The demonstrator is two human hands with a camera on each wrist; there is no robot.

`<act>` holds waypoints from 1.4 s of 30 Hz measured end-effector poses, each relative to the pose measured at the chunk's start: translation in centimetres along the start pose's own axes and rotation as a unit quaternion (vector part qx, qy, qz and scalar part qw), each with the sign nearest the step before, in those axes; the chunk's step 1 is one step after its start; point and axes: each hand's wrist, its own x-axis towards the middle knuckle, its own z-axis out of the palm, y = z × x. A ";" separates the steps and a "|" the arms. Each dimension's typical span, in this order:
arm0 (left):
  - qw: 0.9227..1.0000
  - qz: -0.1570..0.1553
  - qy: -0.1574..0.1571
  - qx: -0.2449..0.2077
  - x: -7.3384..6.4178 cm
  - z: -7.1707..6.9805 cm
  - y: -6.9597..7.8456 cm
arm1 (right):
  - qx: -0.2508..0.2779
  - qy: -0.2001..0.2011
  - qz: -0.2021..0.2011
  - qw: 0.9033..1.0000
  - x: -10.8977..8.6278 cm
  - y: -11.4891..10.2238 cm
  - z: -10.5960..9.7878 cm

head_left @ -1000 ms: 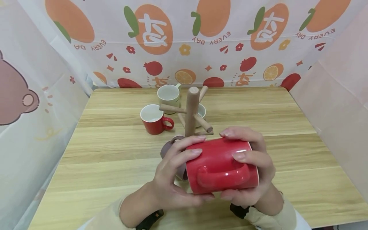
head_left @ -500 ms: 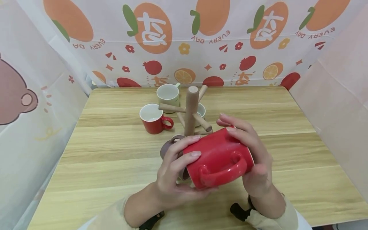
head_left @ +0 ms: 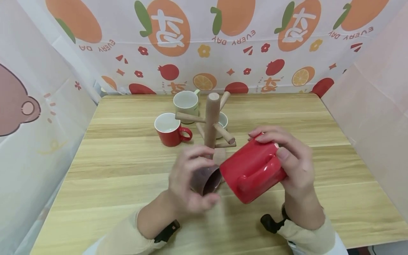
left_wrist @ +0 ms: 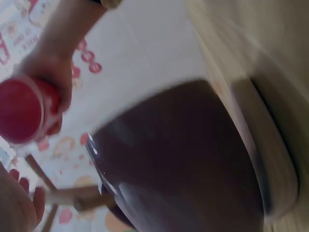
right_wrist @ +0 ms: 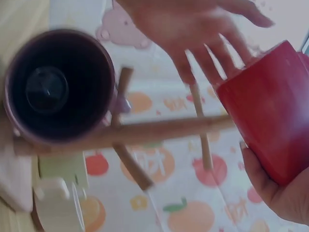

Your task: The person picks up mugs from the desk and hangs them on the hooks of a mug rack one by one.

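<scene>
One wood-grain table (head_left: 121, 177) beneath hands (head_left: 184, 182) (head_left: 298, 168) and red mug (head_left: 250, 168), fruit-printed cloth (head_left: 207, 63) behind.

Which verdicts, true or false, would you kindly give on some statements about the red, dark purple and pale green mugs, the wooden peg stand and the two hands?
1. The right hand holds a glossy red cylindrical mug. True.
2. The left hand grips that mug's handle. False: the left hand is open and grips nothing.
3. A second red mug with a white inside stands upright. True.
4. The dark purple rounded mug has its opening straight up. False: its opening faces sideways.
5. The light brown wooden stand has several pegs. True.
6. The pale green mug is nearer the person than the second red mug. False: it is farther away.
</scene>
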 end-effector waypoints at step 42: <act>0.912 -0.365 -0.185 0.041 -3.7 -0.3 -4.7 | -0.106 -0.113 0.385 0.910 -0.2 13.0 -5.7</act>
